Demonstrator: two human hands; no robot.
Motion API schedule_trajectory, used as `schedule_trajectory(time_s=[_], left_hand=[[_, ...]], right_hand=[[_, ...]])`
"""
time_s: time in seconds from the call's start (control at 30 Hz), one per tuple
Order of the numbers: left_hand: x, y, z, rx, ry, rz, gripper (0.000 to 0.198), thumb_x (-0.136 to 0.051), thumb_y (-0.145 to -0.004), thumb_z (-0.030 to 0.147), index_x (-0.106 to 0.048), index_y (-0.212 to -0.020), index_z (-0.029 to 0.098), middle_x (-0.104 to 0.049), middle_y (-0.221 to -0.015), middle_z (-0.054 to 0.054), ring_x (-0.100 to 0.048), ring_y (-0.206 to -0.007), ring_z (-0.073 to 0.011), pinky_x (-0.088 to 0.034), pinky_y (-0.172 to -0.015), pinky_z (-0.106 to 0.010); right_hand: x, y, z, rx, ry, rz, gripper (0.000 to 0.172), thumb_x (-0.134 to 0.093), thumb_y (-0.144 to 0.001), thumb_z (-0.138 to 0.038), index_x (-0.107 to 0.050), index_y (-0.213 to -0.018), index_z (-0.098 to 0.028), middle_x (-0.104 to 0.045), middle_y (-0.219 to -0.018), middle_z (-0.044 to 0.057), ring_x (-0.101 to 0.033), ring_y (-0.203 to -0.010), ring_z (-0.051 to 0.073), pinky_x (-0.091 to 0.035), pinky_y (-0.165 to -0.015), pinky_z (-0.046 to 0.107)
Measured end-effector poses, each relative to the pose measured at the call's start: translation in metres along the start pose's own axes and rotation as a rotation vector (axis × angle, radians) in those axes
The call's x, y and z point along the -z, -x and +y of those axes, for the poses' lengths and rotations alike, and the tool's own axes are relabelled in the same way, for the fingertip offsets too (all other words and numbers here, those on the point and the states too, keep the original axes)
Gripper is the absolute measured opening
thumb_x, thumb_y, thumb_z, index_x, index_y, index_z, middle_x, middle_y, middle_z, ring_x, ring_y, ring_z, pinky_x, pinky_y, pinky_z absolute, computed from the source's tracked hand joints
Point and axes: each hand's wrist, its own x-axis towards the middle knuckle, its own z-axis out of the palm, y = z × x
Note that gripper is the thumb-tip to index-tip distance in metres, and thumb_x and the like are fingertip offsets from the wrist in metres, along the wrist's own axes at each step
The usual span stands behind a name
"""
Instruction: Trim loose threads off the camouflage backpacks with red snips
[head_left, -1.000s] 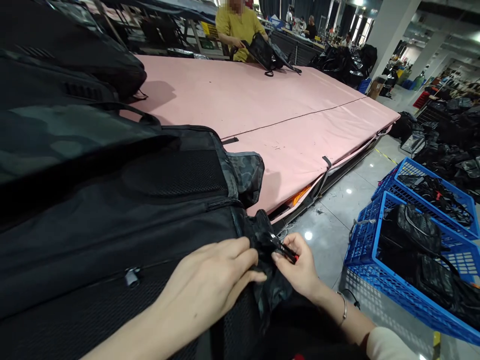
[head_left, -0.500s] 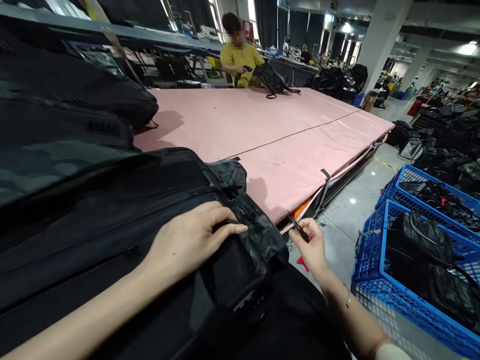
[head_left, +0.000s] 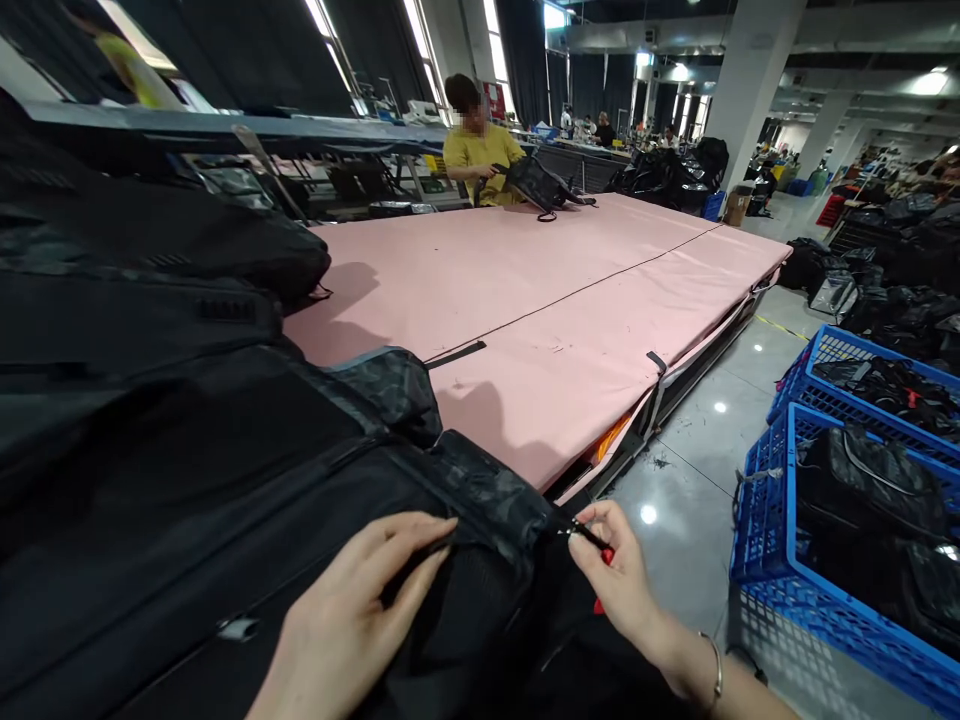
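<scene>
A large black backpack (head_left: pixel 300 500) with dark camouflage side panels (head_left: pixel 487 490) lies across the front of the view, overlapping the table. My left hand (head_left: pixel 360 610) pinches the edge of its black fabric near the side, thumb against fingers. A metal zipper pull (head_left: pixel 238 629) shows left of this hand. My right hand (head_left: pixel 615 575) grips small scissors (head_left: pixel 592 535) with red handles, their dark blades pointing left toward the backpack's side. Whether the blades touch the fabric, I cannot tell. Another dark bag (head_left: pixel 225 230) rests behind at the left.
A pink-covered table (head_left: pixel 540 270) stretches ahead, with thread scraps on it. Across it a person in a yellow top (head_left: pixel 480 150) handles a black bag (head_left: pixel 546 185). Blue crates (head_left: pixel 795 510) holding black bags stand on the floor at the right.
The backpack's side has shifted and now lies lower. My left hand has moved down and left. My right hand has lowered with the scissors, which now point at the backpack's side.
</scene>
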Motion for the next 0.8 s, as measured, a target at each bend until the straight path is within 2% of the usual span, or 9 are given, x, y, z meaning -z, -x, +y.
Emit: schedule_trajectory(time_s=[0.07, 0.17, 0.3, 0.4, 0.8], left_hand=[[-0.004, 0.016, 0.004, -0.021, 0.004, -0.017, 0.023, -0.054, -0.091, 0.037, -0.063, -0.109, 0.028, -0.064, -0.110, -0.003, -0.065, -0.099, -0.0182, -0.051, -0.091, -0.027], [-0.010, 0.026, 0.008, -0.060, 0.001, 0.022, 0.023, -0.053, -0.091, 0.033, -0.063, -0.111, 0.028, -0.064, -0.109, -0.003, -0.066, -0.098, -0.0176, -0.052, -0.092, -0.027], [-0.019, 0.026, 0.007, -0.139, -0.009, 0.128, 0.021, -0.053, -0.092, 0.033, -0.064, -0.108, 0.026, -0.064, -0.105, -0.004, -0.067, -0.092, -0.0164, -0.055, -0.085, -0.024], [-0.022, 0.024, 0.007, -0.149, -0.006, 0.159, 0.021, -0.053, -0.092, 0.033, -0.065, -0.106, 0.024, -0.065, -0.103, -0.004, -0.068, -0.090, -0.0165, -0.055, -0.084, -0.025], [-0.024, 0.023, 0.012, -0.170, 0.012, 0.179, 0.022, -0.052, -0.092, 0.033, -0.065, -0.107, 0.023, -0.064, -0.100, -0.005, -0.068, -0.087, -0.0165, -0.056, -0.084, -0.026]], right_hand=[[-0.005, 0.000, 0.003, 0.021, 0.029, 0.010, 0.017, -0.063, -0.086, -0.036, -0.053, -0.090, -0.023, -0.048, -0.063, -0.006, -0.041, -0.057, 0.011, -0.035, -0.054, 0.023], [-0.011, 0.006, 0.009, 0.068, 0.092, 0.031, 0.011, -0.061, -0.086, -0.031, -0.055, -0.088, -0.021, -0.051, -0.065, -0.005, -0.045, -0.059, 0.011, -0.036, -0.056, 0.023], [-0.014, 0.017, 0.018, 0.029, 0.170, 0.035, 0.011, -0.057, -0.088, -0.030, -0.055, -0.082, -0.021, -0.046, -0.059, -0.006, -0.041, -0.054, 0.010, -0.033, -0.051, 0.022], [-0.015, 0.022, 0.024, -0.009, 0.203, 0.025, 0.012, -0.058, -0.087, -0.032, -0.054, -0.084, -0.021, -0.049, -0.062, -0.005, -0.044, -0.056, 0.011, -0.033, -0.050, 0.022], [-0.025, 0.019, 0.023, -0.055, 0.277, 0.010, 0.012, -0.056, -0.087, -0.033, -0.055, -0.085, -0.021, -0.053, -0.064, -0.005, -0.044, -0.055, 0.011, -0.035, -0.052, 0.022]])
